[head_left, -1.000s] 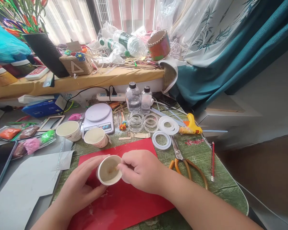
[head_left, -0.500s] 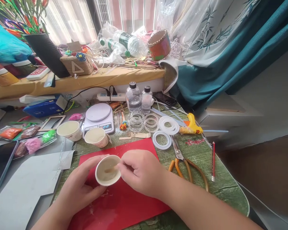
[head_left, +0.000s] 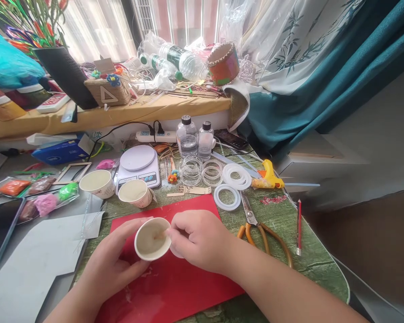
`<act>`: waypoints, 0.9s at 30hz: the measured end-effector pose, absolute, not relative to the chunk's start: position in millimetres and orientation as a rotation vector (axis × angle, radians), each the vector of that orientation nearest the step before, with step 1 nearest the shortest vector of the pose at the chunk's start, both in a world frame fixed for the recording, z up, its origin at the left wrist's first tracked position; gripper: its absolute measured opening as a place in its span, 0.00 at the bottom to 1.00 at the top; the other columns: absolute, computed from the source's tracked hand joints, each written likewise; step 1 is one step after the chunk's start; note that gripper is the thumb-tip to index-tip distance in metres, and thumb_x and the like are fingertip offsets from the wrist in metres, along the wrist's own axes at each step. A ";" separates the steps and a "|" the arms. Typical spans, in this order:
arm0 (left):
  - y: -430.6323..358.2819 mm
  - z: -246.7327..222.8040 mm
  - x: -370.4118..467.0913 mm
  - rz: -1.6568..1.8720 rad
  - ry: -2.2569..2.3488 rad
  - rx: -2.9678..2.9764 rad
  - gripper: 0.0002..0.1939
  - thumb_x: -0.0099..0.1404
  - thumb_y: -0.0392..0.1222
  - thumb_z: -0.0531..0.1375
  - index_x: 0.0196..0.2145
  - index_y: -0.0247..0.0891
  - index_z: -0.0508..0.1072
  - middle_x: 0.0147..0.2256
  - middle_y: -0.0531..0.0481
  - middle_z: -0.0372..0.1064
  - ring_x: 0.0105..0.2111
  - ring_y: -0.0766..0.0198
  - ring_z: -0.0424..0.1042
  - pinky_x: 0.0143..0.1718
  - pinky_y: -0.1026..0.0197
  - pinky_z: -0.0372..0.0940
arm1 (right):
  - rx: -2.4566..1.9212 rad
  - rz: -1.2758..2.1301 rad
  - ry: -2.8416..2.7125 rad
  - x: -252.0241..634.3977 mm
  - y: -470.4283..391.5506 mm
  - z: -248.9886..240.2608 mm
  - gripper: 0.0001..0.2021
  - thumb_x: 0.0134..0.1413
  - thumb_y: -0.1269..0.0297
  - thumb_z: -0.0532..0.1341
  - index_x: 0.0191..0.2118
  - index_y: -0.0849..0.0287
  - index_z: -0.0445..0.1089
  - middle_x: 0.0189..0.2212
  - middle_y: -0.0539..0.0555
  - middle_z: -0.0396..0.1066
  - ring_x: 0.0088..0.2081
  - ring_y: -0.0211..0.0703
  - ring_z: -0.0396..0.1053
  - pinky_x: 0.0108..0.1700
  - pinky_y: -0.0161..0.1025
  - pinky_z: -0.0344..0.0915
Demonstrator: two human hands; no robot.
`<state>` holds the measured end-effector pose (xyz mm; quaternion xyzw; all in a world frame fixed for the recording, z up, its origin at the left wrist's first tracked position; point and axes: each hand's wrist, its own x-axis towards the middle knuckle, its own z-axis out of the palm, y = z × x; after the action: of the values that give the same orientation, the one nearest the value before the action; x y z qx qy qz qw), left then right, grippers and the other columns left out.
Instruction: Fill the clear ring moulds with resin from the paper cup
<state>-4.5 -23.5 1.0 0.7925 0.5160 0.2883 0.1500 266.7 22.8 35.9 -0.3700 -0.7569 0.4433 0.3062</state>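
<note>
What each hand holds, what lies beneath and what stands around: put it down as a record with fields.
left hand: holds a paper cup by its side
right hand: pinches a brownish stick reaching into that cup
beneath: red sheet on green table
beyond sheet: two more paper cups, white scale, two capped bottles
right of sheet: orange-handled scissors, yellow glue gun, red pencil

Green table [head_left: 276, 213] — red sheet [head_left: 188, 291], scissors [head_left: 251, 218], white scale [head_left: 139, 158]; two bottles [head_left: 187, 142]

Off-white cup [head_left: 143, 244], red sheet [head_left: 175, 287]
</note>
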 end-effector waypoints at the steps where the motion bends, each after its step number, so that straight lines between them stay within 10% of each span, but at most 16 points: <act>1: -22.7 1.1 -5.5 0.822 1.452 2.299 0.28 0.69 0.43 0.66 0.65 0.52 0.72 0.55 0.49 0.83 0.52 0.52 0.85 0.55 0.56 0.78 | -0.976 1.187 -1.999 266.8 22.9 36.1 0.19 0.70 0.67 0.60 0.27 0.53 0.53 0.24 0.46 0.61 0.27 0.38 0.57 0.32 0.38 0.49; 27: -18.6 -5.9 -15.6 0.800 1.401 2.406 0.31 0.68 0.42 0.67 0.67 0.53 0.70 0.57 0.49 0.83 0.53 0.52 0.86 0.55 0.56 0.80 | -0.994 1.070 -2.026 266.7 22.1 33.7 0.20 0.69 0.66 0.59 0.26 0.54 0.52 0.22 0.45 0.57 0.26 0.38 0.53 0.31 0.41 0.46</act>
<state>-15.6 -18.6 -5.9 0.8243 0.4800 0.2740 0.1224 266.7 22.1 33.7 -0.3774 -0.7696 0.4063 0.3165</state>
